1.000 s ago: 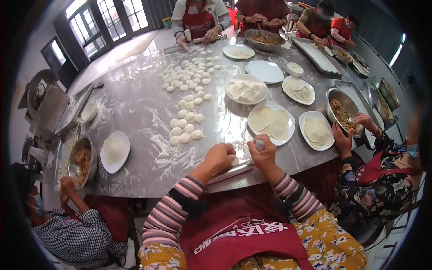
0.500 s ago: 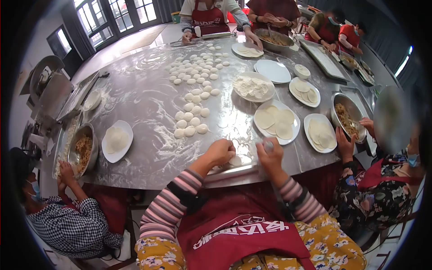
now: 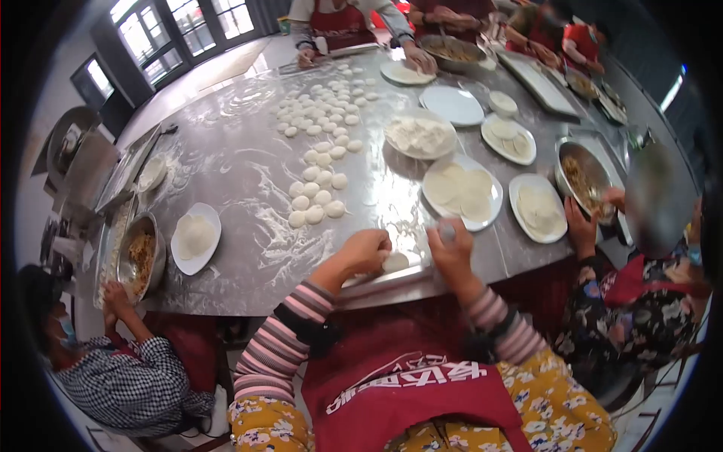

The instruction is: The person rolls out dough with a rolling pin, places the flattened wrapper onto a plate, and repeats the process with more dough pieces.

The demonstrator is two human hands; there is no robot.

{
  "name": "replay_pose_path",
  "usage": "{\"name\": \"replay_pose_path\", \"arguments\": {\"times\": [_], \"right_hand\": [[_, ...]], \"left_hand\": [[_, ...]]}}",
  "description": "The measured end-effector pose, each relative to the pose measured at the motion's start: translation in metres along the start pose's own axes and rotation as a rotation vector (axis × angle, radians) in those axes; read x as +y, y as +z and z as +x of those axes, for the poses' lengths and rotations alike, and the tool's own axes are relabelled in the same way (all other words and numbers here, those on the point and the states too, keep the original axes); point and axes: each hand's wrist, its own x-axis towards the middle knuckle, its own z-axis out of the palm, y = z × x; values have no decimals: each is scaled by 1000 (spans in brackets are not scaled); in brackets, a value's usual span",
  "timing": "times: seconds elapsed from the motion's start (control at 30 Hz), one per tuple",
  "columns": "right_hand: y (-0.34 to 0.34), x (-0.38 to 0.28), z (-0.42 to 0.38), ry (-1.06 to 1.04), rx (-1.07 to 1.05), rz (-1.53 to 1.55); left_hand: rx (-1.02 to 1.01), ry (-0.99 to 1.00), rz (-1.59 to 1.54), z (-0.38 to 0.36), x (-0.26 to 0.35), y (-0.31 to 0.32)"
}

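At the near edge of the steel table, my left hand point(image 3: 364, 252) has its fingers curled at the rim of a small flat dough wrapper point(image 3: 396, 262). Just to the right, my right hand point(image 3: 453, 255) is wrapped round a rolling pin point(image 3: 447, 233); only its rounded end shows above the fist. Several flattened dough pieces point(image 3: 322, 197) lie on the floured metal beyond my left hand. Past my right hand is a white plate of round wrappers point(image 3: 461, 192), with a bowl of flour point(image 3: 420, 137) behind it.
Another plate of wrappers point(image 3: 538, 211) stands to the right, near a co-worker's hand point(image 3: 580, 230) and a metal bowl of filling point(image 3: 580, 175). On the left are a wrapper plate point(image 3: 196, 237), a filling bowl point(image 3: 141, 256) and another person's hands point(image 3: 117, 299). Several people work across the steel table point(image 3: 218, 173).
The view has shifted slightly. The wrapper by my left hand shows more as a round disc. Across the table, a person's hand has moved onto the wrapper plate.
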Motion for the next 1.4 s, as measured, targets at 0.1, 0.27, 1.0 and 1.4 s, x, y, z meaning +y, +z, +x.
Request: {"name": "replay_pose_path", "arguments": {"times": [0.1, 0.27, 1.0, 1.4], "right_hand": [[50, 16, -4, 102, -147, -28], [20, 8, -12, 383, 18, 423], [38, 2, 24, 484, 33, 499], [35, 2, 15, 452, 76, 465]], "left_hand": [[105, 120, 121, 14, -10, 18], [-136, -16, 98, 0, 10, -4], [22, 42, 134, 9, 3, 6], [16, 34, 124, 2, 17, 5]]}}
